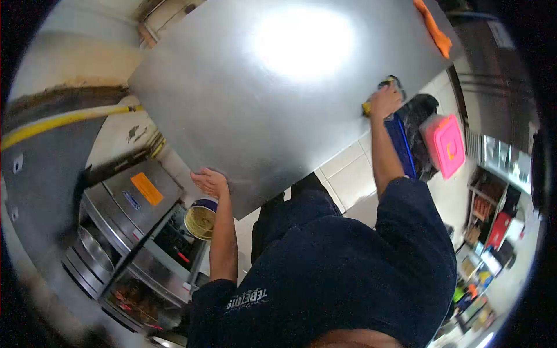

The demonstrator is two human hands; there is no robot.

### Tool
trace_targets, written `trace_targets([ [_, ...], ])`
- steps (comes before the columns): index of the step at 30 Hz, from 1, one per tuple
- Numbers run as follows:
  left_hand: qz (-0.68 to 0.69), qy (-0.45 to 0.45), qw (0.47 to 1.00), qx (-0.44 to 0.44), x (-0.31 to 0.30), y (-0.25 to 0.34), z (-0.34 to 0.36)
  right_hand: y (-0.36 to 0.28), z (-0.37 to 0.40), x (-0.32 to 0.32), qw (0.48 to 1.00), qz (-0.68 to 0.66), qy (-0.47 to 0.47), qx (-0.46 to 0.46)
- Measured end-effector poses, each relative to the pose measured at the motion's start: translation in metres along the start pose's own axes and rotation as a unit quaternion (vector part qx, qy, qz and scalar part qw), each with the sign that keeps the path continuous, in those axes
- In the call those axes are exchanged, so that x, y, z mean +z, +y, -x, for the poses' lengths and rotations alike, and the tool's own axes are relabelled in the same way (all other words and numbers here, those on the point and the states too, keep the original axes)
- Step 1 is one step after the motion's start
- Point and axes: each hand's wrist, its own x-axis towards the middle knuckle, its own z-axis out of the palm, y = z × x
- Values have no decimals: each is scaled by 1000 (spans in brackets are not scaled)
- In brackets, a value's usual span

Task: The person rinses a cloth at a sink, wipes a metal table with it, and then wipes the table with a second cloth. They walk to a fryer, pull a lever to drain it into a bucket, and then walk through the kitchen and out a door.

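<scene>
A large steel table [243, 110] spreads out before me. Near its right edge my right hand [387, 101] is closed, palm down, over a small yellow and dark thing [366, 109]. Yellow shows on one side of the fingers and a dark, rounded part on the other; I cannot tell its kind. At the table's left edge rests my left hand [210, 182], its fingers stretched out with nothing in them. Just below that hand is a round tub [200, 222] with a yellowish inside, partly hidden by my forearm. An orange cloth [435, 32] lies at the table's far right.
Beside the table on the right are a blue container [399, 145], a black bag [422, 136] and a box with a pink lid [449, 146]. Steel equipment [136, 197] with an orange label stands at left. Shelves with mixed goods [487, 214] are farther right.
</scene>
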Motion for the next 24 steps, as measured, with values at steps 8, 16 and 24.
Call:
trace_targets([
  [8, -10, 7, 1000, 24, 0, -3, 5, -216, 102, -193, 780, -322, -462, -272],
  [16, -25, -19, 999, 22, -5, 0, 4, -292, -85, -32, 943, -286, -122, -121],
  [24, -31, -20, 999, 21, -2, -5, 4, -388, 141, -164, 699, -488, -337, -400],
])
